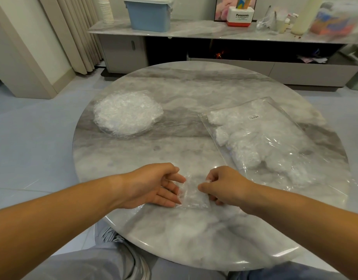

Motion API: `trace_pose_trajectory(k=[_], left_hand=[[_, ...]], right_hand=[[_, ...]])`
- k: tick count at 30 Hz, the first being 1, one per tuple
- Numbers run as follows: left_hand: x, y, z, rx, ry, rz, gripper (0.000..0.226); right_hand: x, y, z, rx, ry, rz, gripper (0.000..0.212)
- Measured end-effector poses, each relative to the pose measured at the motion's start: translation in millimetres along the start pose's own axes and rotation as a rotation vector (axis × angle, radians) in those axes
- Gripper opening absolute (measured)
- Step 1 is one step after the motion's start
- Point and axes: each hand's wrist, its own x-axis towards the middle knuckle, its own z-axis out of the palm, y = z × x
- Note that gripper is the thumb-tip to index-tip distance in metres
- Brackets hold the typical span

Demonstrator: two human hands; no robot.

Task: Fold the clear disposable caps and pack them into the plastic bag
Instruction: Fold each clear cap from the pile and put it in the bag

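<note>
The pile (127, 115) of unfolded caps lies on the far left of the table (194, 87), well apart from the work zone. This placement likely keeps loose stock out of the folding area while leaving it within reach of the left arm.

The left hand (153, 186) rests at the near edge of the table. Its lower fingers are extended and lie against the left side of one cap (192, 196), apparently to pin the thin film flat. The index finger and thumb are bent above it; whether they hold any film cannot be told.

The cap lies flat on the table between the two hands, touching both. It appears partly folded into a small panel; the number of folds is not readable through the clear film.

The right hand (224, 184) is curled, with thumb and index finger closed on the cap's upper right edge. A pinch suits light, slippery film and would permit lifting that edge over for a further fold.

The bag (275, 142) lies flat on the right, just beside the right hand, already holding a number of white bundles. Its position likely shortens the transfer. Packing is judged partway complete.
</note>
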Motion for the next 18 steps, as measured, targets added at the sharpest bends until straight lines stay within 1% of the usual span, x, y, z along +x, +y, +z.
trace_pose_trajectory(k=[2,4,6,8,11,13,15,16,18], left_hand=[[-1,0,1,-0.026,-0.013,-0.013,0.045],[-3,-1,4,-0.075,-0.041,-0.032,0.046],[-3,-2,9,-0.120,-0.081,-0.045,0.047],[-3,-4,11,-0.158,-0.122,-0.052,0.049],[-3,-8,8,-0.210,-0.180,-0.051,0.056],[-3,-9,6,-0.249,-0.194,-0.051,0.054],[-3,-9,4,-0.286,-0.192,-0.061,0.053],[-3,-9,3,-0.291,-0.189,-0.066,0.051],[-5,-7,0,-0.286,-0.192,-0.075,0.050]], right_hand=[[-3,-1,0,0.047,-0.001,-0.024,0.021],[-7,-5,3,0.186,-0.021,-0.068,0.018],[-12,-8,5,0.337,-0.052,-0.147,0.017],[-14,-9,8,0.371,-0.086,-0.243,0.021],[-17,-2,13,0.209,-0.149,-0.371,0.028],[-19,4,14,0.094,-0.191,-0.411,0.029],[-20,10,12,-0.038,-0.182,-0.469,0.024],[-21,12,11,-0.100,-0.170,-0.506,0.026],[-24,16,11,-0.211,-0.155,-0.578,0.037]])
